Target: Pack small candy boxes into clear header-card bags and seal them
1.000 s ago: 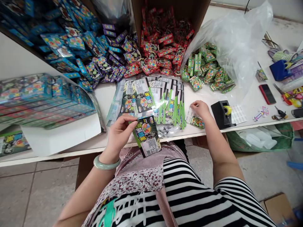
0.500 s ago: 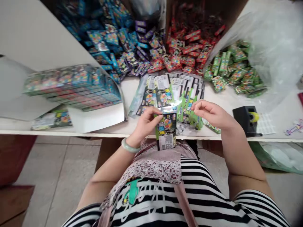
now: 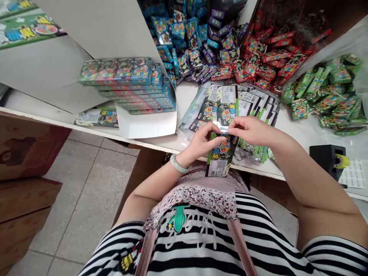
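My left hand (image 3: 202, 142) and my right hand (image 3: 249, 131) both pinch the top edge of a black and green printed packet (image 3: 221, 155) in a clear sleeve, held upright over the table's front edge. A pale green bangle (image 3: 178, 165) sits on my left wrist. Just behind my hands lies a fanned row of the same packets (image 3: 230, 101) in clear sleeves, flat on the white table (image 3: 186, 96).
Heaps of small blue (image 3: 184, 28), red (image 3: 267, 42) and green (image 3: 327, 96) boxes line the back of the table. A wrapped stack of blue boxes (image 3: 129, 84) sits at the left. A black tape dispenser (image 3: 329, 161) and a label sheet (image 3: 355, 174) are at the right. Brown cartons (image 3: 25, 153) stand on the floor at the left.
My right hand left the small item on the table and came over to the packet's top edge beside my left hand. My view swung to the left.
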Available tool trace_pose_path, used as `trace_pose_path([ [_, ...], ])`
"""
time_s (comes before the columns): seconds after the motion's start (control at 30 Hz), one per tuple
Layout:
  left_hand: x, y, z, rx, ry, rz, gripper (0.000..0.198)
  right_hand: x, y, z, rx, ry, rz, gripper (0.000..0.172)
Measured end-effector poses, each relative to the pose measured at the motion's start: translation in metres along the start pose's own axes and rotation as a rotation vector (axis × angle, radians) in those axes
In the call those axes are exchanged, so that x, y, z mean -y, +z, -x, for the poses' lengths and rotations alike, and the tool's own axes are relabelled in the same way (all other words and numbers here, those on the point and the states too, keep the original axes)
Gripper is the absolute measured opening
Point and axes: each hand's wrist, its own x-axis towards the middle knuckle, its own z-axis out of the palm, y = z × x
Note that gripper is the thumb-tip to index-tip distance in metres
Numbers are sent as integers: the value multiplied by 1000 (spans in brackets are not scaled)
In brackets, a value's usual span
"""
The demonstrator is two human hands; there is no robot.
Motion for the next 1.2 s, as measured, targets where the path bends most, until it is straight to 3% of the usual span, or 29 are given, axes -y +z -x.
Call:
trace_pose_path([
  [0.1,3,5,-1,-59,20,-26,32,0,1,-4,4,15,16,13],
  [0.23,3,8,-2,-93,33,-61,25,-3,4,-10,-41,11,11,14],
  [0.37,4,5,3,-77,46,-29,20,-15,11,-18,35,77,-278,18],
  [0.5,4,5,21,94,-107,195,34,-26,19,-17,140,282,-678,38],
  [0.6,-7,-6,38,200,-142,276,34,-33,18,-9,198,347,-799,41],
  [0.67,-25,-27,43,126,-113,217,38,-39,12,-2,132,250,-828,40],
  [0.73,-50,-60,41,-52,3,94,39,-47,4,3,-18,130,-850,37],
  [0.83,-84,-127,23,-435,343,-296,36,-61,-1,8,-217,47,-894,32],
  [0.9,-93,-171,2,-572,467,-601,32,-69,2,11,-277,49,-907,32],
  [0.97,-88,-205,-20,-534,425,-860,31,-76,11,15,-288,64,-886,36],
  [1.03,-72,-223,-38,-442,304,-1043,34,-81,22,17,-268,77,-828,40],
  [1.2,-28,-225,-47,-245,-7,-1231,49,-90,35,30,-256,83,-721,43],
])
